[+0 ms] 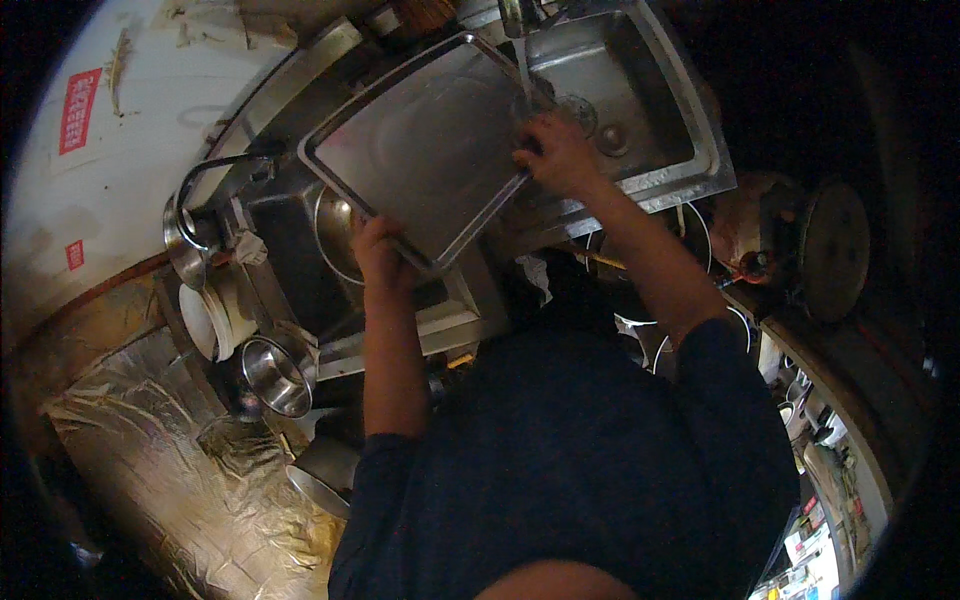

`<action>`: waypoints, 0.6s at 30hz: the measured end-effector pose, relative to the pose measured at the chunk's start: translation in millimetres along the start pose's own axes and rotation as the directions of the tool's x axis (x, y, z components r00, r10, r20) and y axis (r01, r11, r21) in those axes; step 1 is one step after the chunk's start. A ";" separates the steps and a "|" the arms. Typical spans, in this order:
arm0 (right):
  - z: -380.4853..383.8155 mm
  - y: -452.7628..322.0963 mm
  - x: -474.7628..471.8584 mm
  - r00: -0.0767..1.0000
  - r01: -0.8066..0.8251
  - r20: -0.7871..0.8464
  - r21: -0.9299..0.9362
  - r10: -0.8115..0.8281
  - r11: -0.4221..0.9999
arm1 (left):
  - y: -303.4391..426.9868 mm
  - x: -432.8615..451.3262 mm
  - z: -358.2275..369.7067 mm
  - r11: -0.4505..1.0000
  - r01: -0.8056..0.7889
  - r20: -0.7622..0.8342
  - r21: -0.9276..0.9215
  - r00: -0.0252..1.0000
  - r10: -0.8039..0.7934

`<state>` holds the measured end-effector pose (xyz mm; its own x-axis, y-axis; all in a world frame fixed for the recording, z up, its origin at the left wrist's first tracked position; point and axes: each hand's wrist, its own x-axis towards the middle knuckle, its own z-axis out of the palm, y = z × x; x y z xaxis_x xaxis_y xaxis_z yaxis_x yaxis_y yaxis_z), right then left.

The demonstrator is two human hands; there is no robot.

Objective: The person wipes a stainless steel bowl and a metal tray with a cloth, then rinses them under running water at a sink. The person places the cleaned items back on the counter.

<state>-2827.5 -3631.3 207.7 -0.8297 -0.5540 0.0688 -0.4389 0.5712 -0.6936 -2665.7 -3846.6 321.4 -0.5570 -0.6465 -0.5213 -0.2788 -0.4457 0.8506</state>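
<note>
A large rectangular metal tray (427, 142) is tilted over the divide between two sink basins. My left hand (382, 247) grips its near left rim. At the tray's right corner is my right hand (559, 154), fingers bent, under a stream of water from the faucet (519, 16); whether it grips the rim or holds something small against it, I cannot tell. The right sink basin (637, 97) shows a drain and a round clear item near my right hand. Beneath the tray's left side, a round metal bowl (334, 232) is partly hidden in the left basin.
Left of the sink stand a white tub (206, 319), a steel bowl (277, 375) and hanging metal cookware (187, 244). A metal pot (322, 476) lies lower left, by a foil-like sheet (217, 480). At the right are a large pot (750, 225) and a round lid (836, 251).
</note>
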 end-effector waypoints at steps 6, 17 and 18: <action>4.1 -92.0 -30.6 0.987 0.159 -0.025 0.252 -0.158 0.954 | 2.0 7.0 7.5 0.987 0.000 0.086 -0.164 0.996 0.014; 50.4 -145.7 12.9 0.936 0.350 -0.155 0.334 -0.316 0.875 | -18.8 16.6 -5.5 0.960 0.052 0.209 -0.274 0.978 0.007; 54.8 -132.6 26.2 0.928 0.354 -0.205 0.236 -0.310 0.905 | -14.0 6.5 2.3 0.962 0.060 0.184 -0.266 0.983 -0.010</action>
<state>-2772.2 -3754.7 262.2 -0.7049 -0.5670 0.4261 -0.6099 0.1778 -0.7723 -2667.2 -3843.1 306.3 -0.6885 -0.5170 -0.5086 -0.0931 -0.6325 0.7689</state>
